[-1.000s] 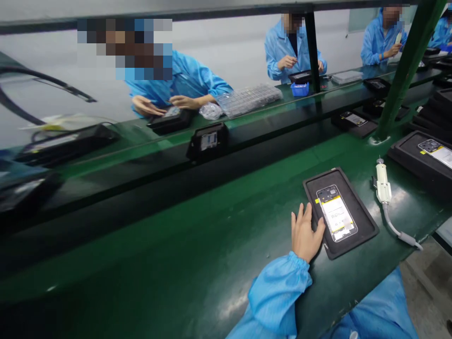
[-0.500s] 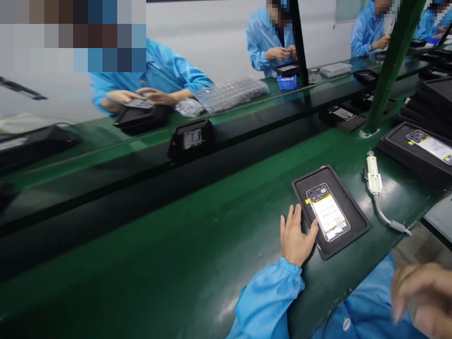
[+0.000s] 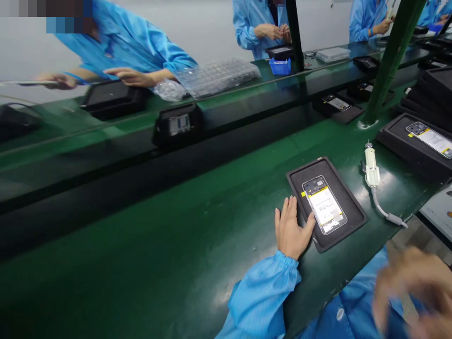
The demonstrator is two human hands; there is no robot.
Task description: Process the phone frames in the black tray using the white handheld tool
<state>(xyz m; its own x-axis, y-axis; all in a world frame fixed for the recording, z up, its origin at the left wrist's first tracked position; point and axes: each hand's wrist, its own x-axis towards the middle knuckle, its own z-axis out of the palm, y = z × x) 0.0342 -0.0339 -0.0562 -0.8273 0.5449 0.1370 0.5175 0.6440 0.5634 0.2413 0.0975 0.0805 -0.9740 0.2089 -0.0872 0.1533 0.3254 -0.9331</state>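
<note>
The flat black rectangular tray [image 3: 348,223] holds an open white-and-yellow phone body [image 3: 324,205]. At 3 o'clock of it lies a cream plastic dispenser tool [image 3: 371,172] on the glossy green bench top [image 3: 176,245].

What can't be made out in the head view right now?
- Right hand: motion-blurred and cut by the bottom edge; its grip is unreadable.
- Label print on the phone in the tray: too small.
- Tray edge under the left hand: covered by fingers.
- Co-worker's sheet at far left: blurred.
</note>
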